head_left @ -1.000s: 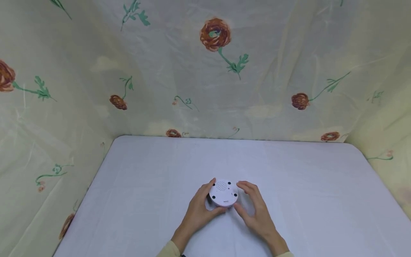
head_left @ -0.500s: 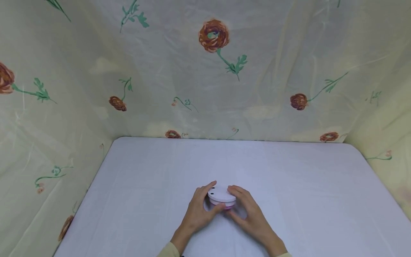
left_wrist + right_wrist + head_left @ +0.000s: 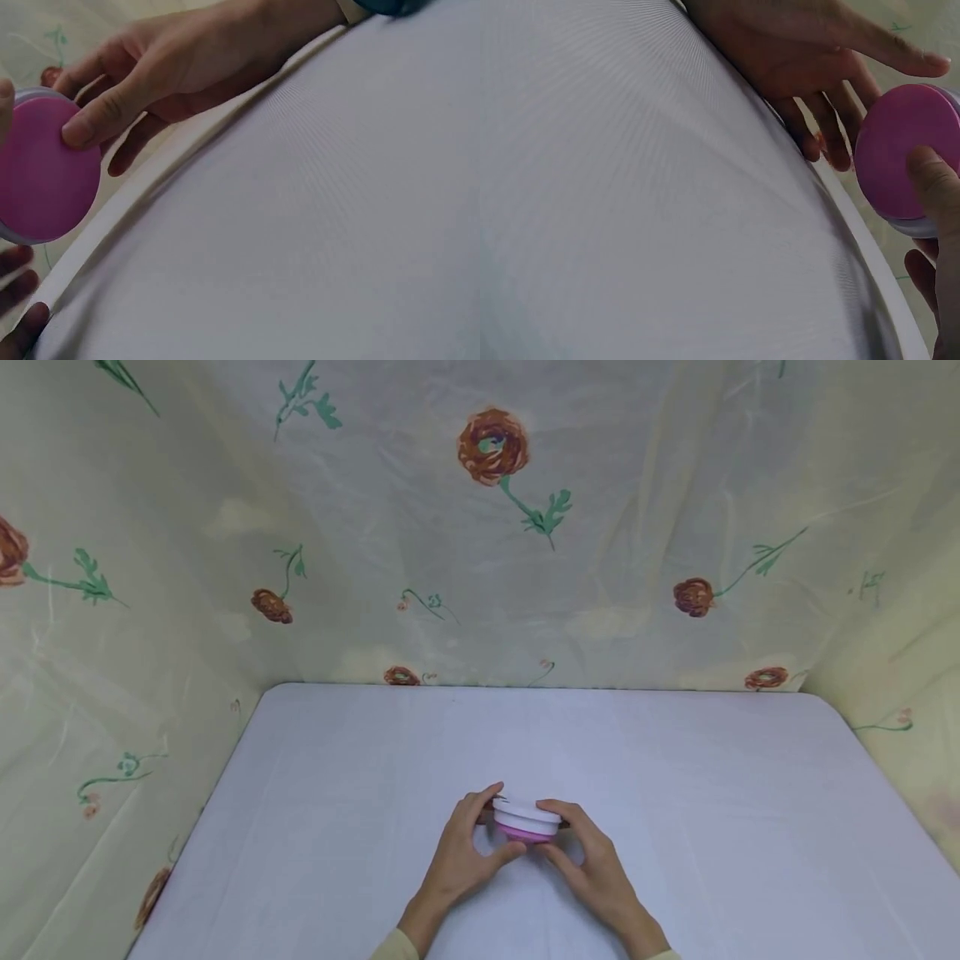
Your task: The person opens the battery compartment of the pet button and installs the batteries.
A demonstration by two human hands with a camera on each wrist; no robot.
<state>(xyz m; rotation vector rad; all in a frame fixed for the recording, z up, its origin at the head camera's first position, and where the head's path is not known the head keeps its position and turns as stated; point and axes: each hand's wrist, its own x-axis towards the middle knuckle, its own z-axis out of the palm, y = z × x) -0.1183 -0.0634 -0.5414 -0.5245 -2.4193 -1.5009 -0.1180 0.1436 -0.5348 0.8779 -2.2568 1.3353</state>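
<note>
A round white device with a pink face [image 3: 45,172] is tilted between my two hands; its kind is not shown. In the head view its white rim [image 3: 525,817] shows above a narrow pink band. My left hand [image 3: 463,843] grips it from the left, the thumb pressing the pink face and the fingers behind the rim. My right hand [image 3: 588,847] is at its right side, index finger right at the rim. In the right wrist view the right thumb [image 3: 930,65] lies straight beside the rim, and the other fingers hang loosely, apart from the device.
A table under a white cloth [image 3: 360,777] lies below the hands. Cream fabric with printed flowers [image 3: 600,568] hangs behind it and on both sides. A dark band [image 3: 386,6] sits at the left wrist by the sleeve.
The device has tipped: its white side with small holes and black feet faced up, and now the rim and pink band show. The right fingers came onto it, then shifted to its right edge.
</note>
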